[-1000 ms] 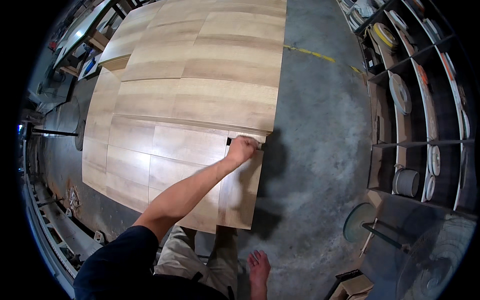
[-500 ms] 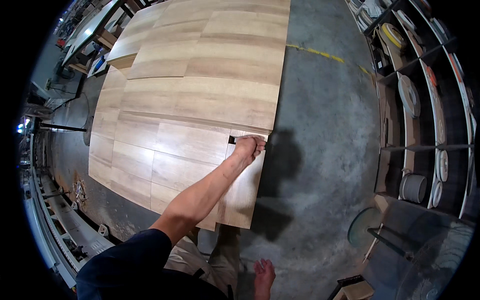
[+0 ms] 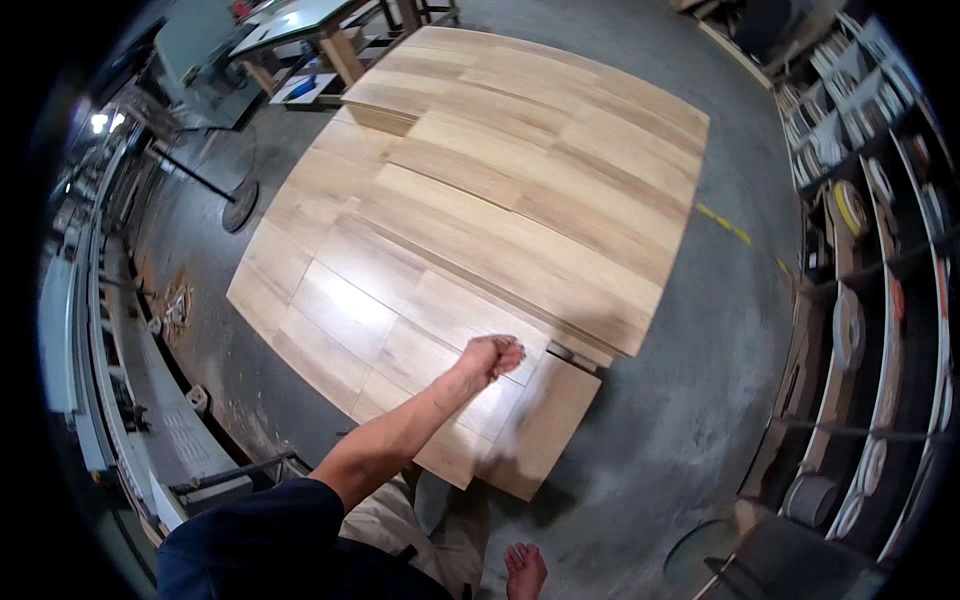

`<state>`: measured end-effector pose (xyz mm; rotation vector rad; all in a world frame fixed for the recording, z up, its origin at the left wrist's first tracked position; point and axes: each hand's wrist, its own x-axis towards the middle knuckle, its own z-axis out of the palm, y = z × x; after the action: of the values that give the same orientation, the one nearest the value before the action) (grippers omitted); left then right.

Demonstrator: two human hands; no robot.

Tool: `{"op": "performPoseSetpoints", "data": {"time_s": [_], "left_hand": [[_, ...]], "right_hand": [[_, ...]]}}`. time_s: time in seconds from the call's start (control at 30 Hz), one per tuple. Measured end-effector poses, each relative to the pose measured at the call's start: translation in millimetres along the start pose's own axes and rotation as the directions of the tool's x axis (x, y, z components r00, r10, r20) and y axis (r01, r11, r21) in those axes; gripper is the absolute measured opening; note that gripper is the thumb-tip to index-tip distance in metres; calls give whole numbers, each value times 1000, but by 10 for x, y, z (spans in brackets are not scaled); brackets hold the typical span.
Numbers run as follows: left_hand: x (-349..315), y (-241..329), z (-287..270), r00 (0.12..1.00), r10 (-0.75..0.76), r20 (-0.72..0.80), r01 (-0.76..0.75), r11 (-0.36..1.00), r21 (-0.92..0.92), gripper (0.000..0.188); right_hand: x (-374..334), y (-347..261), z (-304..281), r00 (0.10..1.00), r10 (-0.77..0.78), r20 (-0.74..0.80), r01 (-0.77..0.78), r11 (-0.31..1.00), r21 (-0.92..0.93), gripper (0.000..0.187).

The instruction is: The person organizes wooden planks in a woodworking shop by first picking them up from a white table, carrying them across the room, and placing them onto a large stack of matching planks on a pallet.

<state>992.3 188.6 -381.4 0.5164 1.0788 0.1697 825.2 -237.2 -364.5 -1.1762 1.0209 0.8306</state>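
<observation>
My left hand (image 3: 493, 357) is closed, fingers curled in, over the near part of a wide stack of wood-grain panels (image 3: 470, 205). Whatever its fingers hold, if anything, is hidden. To its right, a separate wood-grain board (image 3: 552, 420) lies at the near right corner, sticking out past the boards beside it. A dark gap shows between this board's far end and the higher layer of panels. Low in the view, away from the stack, my right hand (image 3: 525, 570) hangs with its fingers loosely bent and apart, holding nothing visible.
Shelves with rolls of edge banding (image 3: 848, 325) line the right side. A long grey machine (image 3: 185, 405) runs along the left. A round-based stand (image 3: 240, 205) and a worktable (image 3: 295, 22) are at the far left. Grey concrete floor surrounds the stack.
The view has turned, and the stack now appears slanted. My left hand has come away from the gap to the board's left. The near right board now juts out at an angle.
</observation>
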Motion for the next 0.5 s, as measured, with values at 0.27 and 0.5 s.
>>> {"op": "performPoseSetpoints", "data": {"time_s": [0.27,0.5], "left_hand": [[388,779,-372,983,142,119,-124,981,-151,17],[78,785,-683,966,-114,231,166,961,-219,12]], "right_hand": [[-237,-286,357,993,-44,111,62,985,-162,19],[-262,49,477,974,-54,222,116,953,-278,20]]}}
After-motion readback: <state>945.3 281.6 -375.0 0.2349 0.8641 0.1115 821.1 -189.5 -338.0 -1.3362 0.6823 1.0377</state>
